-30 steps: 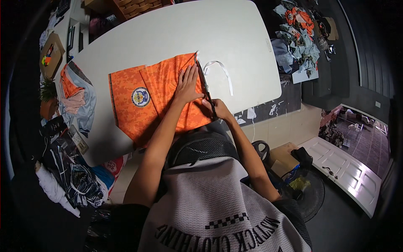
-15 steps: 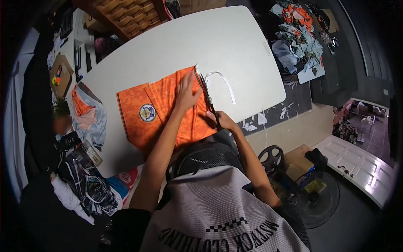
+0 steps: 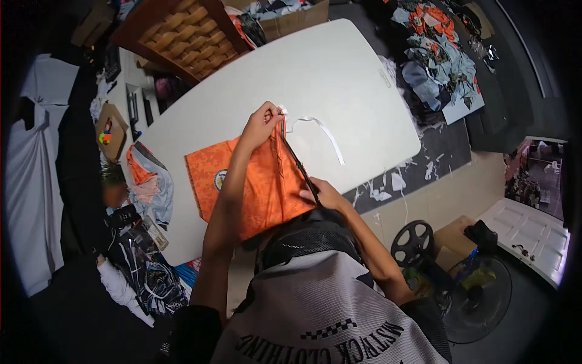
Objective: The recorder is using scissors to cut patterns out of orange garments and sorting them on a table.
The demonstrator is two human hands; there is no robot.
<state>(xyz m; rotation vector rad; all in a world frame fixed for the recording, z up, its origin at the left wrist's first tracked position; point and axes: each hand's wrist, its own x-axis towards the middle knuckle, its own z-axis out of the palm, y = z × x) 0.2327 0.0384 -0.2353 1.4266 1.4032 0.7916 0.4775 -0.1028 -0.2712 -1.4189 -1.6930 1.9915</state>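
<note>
An orange camouflage-patterned garment with dark edging and a round emblem lies across the near part of the white table, its near end against my body. My left hand is closed on its far corner, which is lifted a little. Lower down, my right hand grips the same dark edge between thumb and fingers, close to my waist. That edge runs taut between both hands. From beside the left hand's corner, a white ribbon curls over the table. My left forearm partly covers the emblem.
Bunched grey and orange cloth hangs at the table's left edge. A wooden chair with a woven back stands at the far side. A heap of fabric lies far right; a fan stands at near right.
My left hand lay flat on the cloth; now it has moved to the far corner and pinches it. The edge has been drawn up and straightened. The view has shifted slightly.
</note>
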